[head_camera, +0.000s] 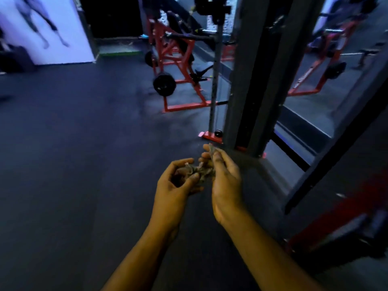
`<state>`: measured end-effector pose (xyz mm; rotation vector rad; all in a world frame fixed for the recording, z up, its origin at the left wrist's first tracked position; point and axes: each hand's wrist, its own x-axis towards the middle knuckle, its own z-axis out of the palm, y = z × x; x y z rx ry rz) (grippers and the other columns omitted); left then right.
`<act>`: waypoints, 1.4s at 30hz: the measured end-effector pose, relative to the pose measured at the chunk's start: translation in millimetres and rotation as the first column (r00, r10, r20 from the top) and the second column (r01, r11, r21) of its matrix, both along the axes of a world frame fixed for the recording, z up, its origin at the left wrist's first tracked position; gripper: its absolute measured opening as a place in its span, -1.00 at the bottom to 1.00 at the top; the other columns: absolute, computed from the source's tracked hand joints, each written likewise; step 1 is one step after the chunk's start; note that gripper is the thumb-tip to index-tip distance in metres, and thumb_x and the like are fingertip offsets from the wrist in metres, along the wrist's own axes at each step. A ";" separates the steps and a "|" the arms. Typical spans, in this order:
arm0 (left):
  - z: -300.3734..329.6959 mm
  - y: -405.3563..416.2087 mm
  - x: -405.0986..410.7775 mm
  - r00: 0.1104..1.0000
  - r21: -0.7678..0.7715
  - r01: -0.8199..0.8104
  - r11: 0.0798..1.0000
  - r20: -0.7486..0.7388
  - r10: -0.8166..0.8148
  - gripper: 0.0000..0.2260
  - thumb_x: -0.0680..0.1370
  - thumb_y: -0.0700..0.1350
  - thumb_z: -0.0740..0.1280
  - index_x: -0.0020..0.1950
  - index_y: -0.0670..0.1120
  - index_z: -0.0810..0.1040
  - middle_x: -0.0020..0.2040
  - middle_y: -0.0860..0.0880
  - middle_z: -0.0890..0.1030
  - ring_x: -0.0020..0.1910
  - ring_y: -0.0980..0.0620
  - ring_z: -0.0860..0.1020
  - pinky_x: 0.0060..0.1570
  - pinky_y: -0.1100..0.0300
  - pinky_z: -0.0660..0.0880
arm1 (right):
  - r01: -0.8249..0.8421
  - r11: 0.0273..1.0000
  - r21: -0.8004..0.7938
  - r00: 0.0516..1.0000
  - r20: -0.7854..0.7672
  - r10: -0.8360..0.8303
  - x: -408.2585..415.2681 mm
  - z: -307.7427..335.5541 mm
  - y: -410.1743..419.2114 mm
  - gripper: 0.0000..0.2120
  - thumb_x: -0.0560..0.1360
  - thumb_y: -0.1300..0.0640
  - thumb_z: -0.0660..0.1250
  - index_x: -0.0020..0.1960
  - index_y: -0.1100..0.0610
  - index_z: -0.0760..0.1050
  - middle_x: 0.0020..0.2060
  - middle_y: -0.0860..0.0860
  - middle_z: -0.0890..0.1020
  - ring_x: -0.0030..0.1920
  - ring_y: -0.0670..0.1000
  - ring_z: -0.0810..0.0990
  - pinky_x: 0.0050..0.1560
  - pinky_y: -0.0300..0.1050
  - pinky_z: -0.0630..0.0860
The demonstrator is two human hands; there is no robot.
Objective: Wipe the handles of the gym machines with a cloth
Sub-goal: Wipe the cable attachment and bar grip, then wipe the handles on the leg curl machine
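Observation:
A small crumpled grey-green cloth (201, 172) is bunched between both my hands, low in the middle of the view. My left hand (175, 185) cups one end of it with curled fingers and thumb. My right hand (224, 177) pinches the other end between thumb and fingertips, with a corner sticking up. A black horizontal bar handle (189, 36) on the red machine (178, 66) is far ahead, well out of reach of either hand.
A dark upright column of a cable machine (252, 80) stands just ahead on the right, with a mirror (327, 66) beside it. Red and dark equipment (346, 223) sits blurred at the lower right. Dark rubber floor (84, 143) spreads to the left. A white wall poster (46, 28) is at the far left.

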<state>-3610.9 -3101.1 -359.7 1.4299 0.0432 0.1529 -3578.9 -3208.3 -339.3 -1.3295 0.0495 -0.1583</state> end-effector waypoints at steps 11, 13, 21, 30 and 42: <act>1.2 247.6 30.5 0.938 0.015 -0.345 0.938 0.013 0.345 -0.75 0.59 -0.22 0.42 0.14 -0.12 0.36 -0.11 -0.14 0.66 -0.05 -0.17 0.70 -0.13 0.01 0.64 | -0.645 0.764 0.007 0.748 -0.198 0.633 77.0 -21.8 229.3 -0.74 0.59 0.28 0.32 0.27 0.16 0.50 0.05 0.17 0.63 0.04 0.14 0.70 0.00 0.12 0.66; 5.4 285.2 31.5 0.937 0.052 -0.350 0.935 0.003 0.351 -0.74 0.61 -0.31 0.38 0.16 -0.11 0.34 -0.08 -0.13 0.69 -0.03 -0.15 0.71 -0.12 0.08 0.63 | -0.650 0.760 -0.007 0.748 -0.182 0.638 87.9 -21.3 263.1 -0.74 0.57 0.34 0.33 0.23 0.15 0.51 -0.01 0.15 0.59 0.00 0.14 0.70 -0.03 0.07 0.65; -4.9 429.1 29.8 0.866 0.166 -0.489 0.856 -0.022 0.499 -0.76 0.62 -0.40 0.30 0.07 -0.09 0.65 0.03 0.02 0.71 -0.01 0.03 0.65 -0.13 0.15 0.57 | -0.772 0.631 -0.083 0.634 -0.186 0.751 128.9 -36.3 423.1 -0.83 0.59 0.34 0.31 0.13 0.18 0.58 0.02 0.16 0.70 0.04 0.12 0.70 0.07 0.10 0.64; -25.1 597.1 77.9 0.666 0.011 -0.742 0.670 -0.100 0.739 -0.88 0.70 -0.22 0.25 0.14 -0.01 0.49 -0.13 -0.05 0.66 -0.16 0.02 0.63 -0.15 0.12 0.61 | -0.853 0.518 0.055 0.501 -0.192 0.844 208.4 -60.0 606.3 -0.90 0.56 0.26 0.39 0.07 0.18 0.59 -0.06 0.08 0.69 -0.02 0.10 0.68 0.02 0.12 0.67; -7.1 805.6 114.5 0.462 0.145 -0.872 0.467 -0.066 0.884 -0.61 0.54 -0.53 0.17 0.10 -0.19 0.68 0.16 0.02 0.72 -0.08 0.10 0.64 -0.27 0.21 0.56 | -0.952 0.260 0.163 0.219 -0.234 0.947 267.1 -53.5 871.4 -0.74 0.59 0.46 0.23 0.20 0.23 0.50 -0.03 0.17 0.65 -0.13 0.09 0.70 -0.21 -0.06 0.67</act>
